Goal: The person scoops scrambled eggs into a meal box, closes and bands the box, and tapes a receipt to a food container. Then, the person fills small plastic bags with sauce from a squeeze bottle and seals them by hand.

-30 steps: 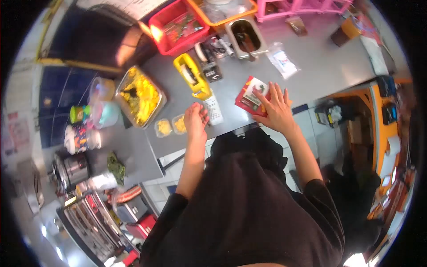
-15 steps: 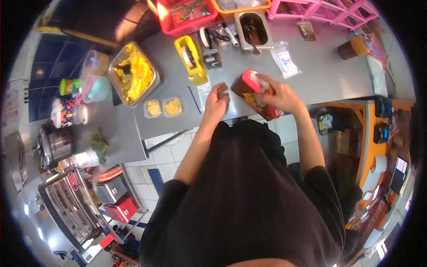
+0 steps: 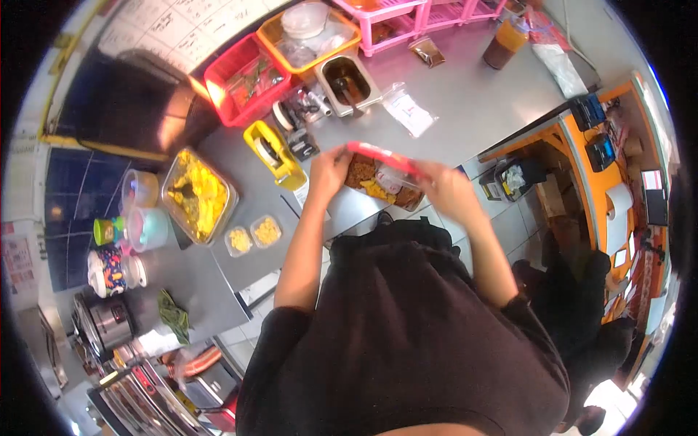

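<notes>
A food box (image 3: 361,173) with brown food, maybe fried rice, and a yellow strip of food lies at the counter's front edge. Above its far side spans a red lid (image 3: 382,153) with pale printing. My left hand (image 3: 331,173) has its fingers closed at the lid's left end. At the other end, my right hand (image 3: 449,190), blurred, is closed on the lid too. Something clear or whitish (image 3: 396,180) shows between lid and food; I cannot make out what it is. Left of the box stands a yellow tape dispenser (image 3: 275,155).
Two small tubs of yellow bits (image 3: 267,230) and a tray of yellow food (image 3: 200,196) stand left. Behind are a red basket (image 3: 247,80), an orange basket (image 3: 309,33), a metal container with a ladle (image 3: 347,81) and a plastic packet (image 3: 408,110). Another person (image 3: 574,298) is at the right.
My left hand has moved from the bare counter to the box's lid. The box has turned, and the lid now stretches between both hands. The camera view has shifted and rotated.
</notes>
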`<action>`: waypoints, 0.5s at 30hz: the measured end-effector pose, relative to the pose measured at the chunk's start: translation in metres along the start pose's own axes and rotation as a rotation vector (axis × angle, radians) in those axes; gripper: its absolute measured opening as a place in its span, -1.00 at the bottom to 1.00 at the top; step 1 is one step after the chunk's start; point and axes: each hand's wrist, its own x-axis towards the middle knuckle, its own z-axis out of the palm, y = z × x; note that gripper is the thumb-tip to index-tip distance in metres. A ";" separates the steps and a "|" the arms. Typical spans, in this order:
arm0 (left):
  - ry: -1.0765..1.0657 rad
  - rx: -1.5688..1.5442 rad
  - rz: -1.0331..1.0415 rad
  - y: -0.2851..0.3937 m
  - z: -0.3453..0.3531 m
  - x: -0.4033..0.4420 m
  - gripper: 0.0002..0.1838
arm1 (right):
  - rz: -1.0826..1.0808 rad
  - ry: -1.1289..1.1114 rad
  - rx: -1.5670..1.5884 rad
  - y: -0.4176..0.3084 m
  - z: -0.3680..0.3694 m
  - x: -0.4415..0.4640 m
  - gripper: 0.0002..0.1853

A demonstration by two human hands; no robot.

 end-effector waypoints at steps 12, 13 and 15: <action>0.219 -0.041 -0.365 0.022 0.024 -0.052 -0.62 | -0.041 0.281 0.872 0.052 0.093 -0.001 -0.61; 0.241 -0.065 -0.374 0.019 0.026 -0.055 -0.62 | -0.032 0.223 0.798 0.050 0.079 -0.001 -0.61; 0.251 -0.100 -0.345 0.013 0.030 -0.063 -0.61 | -0.053 0.128 0.721 0.050 0.066 0.005 -0.62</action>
